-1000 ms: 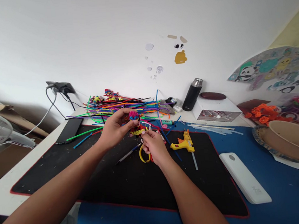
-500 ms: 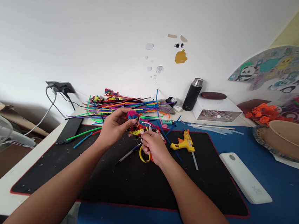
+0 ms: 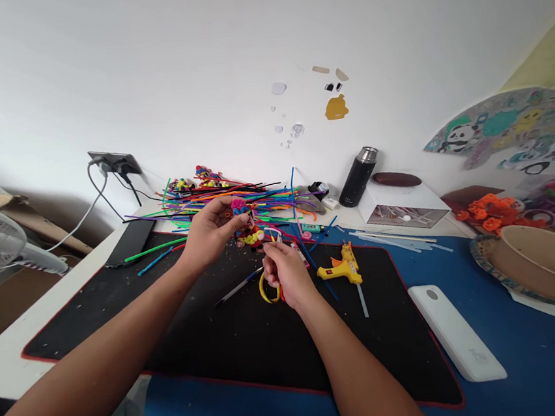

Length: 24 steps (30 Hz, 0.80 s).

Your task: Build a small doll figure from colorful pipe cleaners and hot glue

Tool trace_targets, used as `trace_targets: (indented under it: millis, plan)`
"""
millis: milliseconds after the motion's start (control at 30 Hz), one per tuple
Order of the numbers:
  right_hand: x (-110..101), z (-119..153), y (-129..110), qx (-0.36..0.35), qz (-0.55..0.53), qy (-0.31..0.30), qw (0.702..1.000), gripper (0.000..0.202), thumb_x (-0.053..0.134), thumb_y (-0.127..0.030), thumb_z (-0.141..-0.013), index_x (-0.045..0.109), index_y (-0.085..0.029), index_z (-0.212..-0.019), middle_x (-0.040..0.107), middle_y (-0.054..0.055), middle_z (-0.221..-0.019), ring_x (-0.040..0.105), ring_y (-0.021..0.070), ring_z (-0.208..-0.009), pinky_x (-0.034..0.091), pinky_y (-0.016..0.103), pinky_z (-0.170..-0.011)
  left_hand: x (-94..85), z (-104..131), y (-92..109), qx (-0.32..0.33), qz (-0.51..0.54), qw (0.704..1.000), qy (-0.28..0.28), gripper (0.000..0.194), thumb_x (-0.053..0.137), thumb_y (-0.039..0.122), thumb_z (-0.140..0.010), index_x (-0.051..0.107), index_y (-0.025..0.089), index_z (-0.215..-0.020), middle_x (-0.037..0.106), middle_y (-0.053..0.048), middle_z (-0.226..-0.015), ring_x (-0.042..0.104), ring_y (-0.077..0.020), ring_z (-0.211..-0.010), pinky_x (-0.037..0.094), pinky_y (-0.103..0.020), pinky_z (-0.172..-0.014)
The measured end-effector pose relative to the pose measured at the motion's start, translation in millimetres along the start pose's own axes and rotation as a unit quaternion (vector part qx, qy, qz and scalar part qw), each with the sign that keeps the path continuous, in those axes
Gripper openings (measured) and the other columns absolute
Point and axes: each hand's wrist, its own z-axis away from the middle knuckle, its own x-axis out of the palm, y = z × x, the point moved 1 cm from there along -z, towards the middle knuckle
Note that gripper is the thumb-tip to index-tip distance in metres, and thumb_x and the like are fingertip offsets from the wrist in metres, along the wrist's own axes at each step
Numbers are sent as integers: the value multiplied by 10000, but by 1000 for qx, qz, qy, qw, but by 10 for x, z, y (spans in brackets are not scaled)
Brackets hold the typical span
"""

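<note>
Head view: black mat [image 3: 207, 345] spread over blue-and-white desk [image 3: 532, 353], white wall [image 3: 186, 79] behind. White box [image 3: 385, 196] topped by dark oval case [image 3: 397, 179]; tan bowl [image 3: 540, 260] set at right, orange pieces [image 3: 486, 209] heaped behind. Pipe-cleaner figure [image 3: 252, 227] held above mat, pinched between thumb and fingers of left hand [image 3: 208, 238]. Right hand [image 3: 287, 271] curled just beside, fingertips bunched; whether anything is gripped cannot be told.
</note>
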Motion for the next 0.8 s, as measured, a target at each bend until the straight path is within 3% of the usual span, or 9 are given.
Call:
trace_targets:
  millis: [233, 800]
  plan:
    - [-3, -4, 6, -10, 5, -8, 1000, 389, 827, -514, -758, 658, -195, -903, 530, -82, -537, 404, 74, -393, 182, 201, -381, -17, -16, 8, 4, -18, 1000, 20, 510, 954, 556, -737, 732, 197, -1023, 788, -67, -928, 763, -252, -861, 640, -373, -785]
    - [8, 18, -13, -16, -8, -4, 1000, 288, 816, -419, -737, 640, -205, -816, 489, -93, -494, 389, 73, -390, 188, 203, -378, 0, -12, -6, -13, 12, 1000, -6, 488, 966, 544, -730, 734, 209, -999, 800, -66, -912, 771, -258, -841, 659, -394, -783]
